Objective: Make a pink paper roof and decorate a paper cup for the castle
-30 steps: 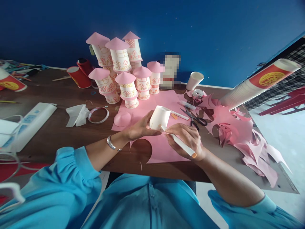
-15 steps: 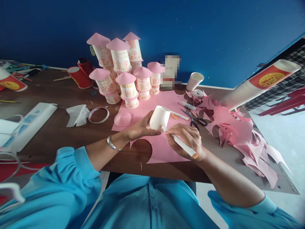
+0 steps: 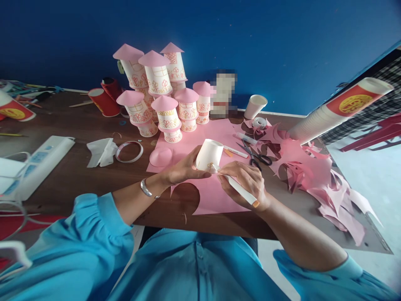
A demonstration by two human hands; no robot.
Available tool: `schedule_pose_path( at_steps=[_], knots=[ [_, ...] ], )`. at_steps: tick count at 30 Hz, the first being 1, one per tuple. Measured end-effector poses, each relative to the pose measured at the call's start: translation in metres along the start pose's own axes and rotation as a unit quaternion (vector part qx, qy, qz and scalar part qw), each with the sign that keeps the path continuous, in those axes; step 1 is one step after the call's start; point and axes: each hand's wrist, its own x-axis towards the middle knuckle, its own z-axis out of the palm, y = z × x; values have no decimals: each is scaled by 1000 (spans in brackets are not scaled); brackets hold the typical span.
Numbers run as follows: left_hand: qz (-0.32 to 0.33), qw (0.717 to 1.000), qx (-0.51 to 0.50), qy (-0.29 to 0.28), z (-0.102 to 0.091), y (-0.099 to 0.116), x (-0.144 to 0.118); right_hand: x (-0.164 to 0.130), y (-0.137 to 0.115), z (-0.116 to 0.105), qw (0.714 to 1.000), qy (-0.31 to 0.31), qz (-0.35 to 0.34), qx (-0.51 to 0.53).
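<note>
Head view shows the right hand (image 3: 246, 184) closed in a writing grip on a slim white marker pen with an orange end cap (image 3: 239, 190), its tip set against the lower side wall of a small white paper cup (image 3: 209, 155), where a small orange mark is visible. The left hand (image 3: 184, 169) is wrapped around the same cup from the left, thumb and fingers steadying it upside down and tilted, raised just above the pink paper sheet (image 3: 216, 192); this hold appears to turn the cup wall towards the pen tip. A silver bracelet (image 3: 144, 187) sits on the left wrist, and both arms wear blue sleeves. The sheet has round pieces cut out of its near edge, and a loose pink paper cone (image 3: 161, 156) lies on it to the left. Black-handled scissors (image 3: 258, 158) and a second pen lie just right of the cup. Beyond stands a cluster of decorated white cup towers with pink cone roofs (image 3: 159, 94), several stacked. Pink paper offcuts (image 3: 316, 175) are heaped to the right beside a long sleeve of stacked cups (image 3: 338, 109). A tape ring (image 3: 129, 151), crumpled white paper, red cups and a white power strip (image 3: 34, 165) lie left. All rests on a brown wooden table (image 3: 78, 167) against a deep blue wall (image 3: 282, 42); pale floor shows at right.
</note>
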Motion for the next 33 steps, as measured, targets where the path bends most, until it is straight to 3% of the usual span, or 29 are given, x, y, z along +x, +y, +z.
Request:
schedule_pose_path(
  at_steps=[33],
  knots=[
    [-3,999,-32,-3,-2,-3,1,-1,-1,0,1000,-7,13,-9]
  ],
)
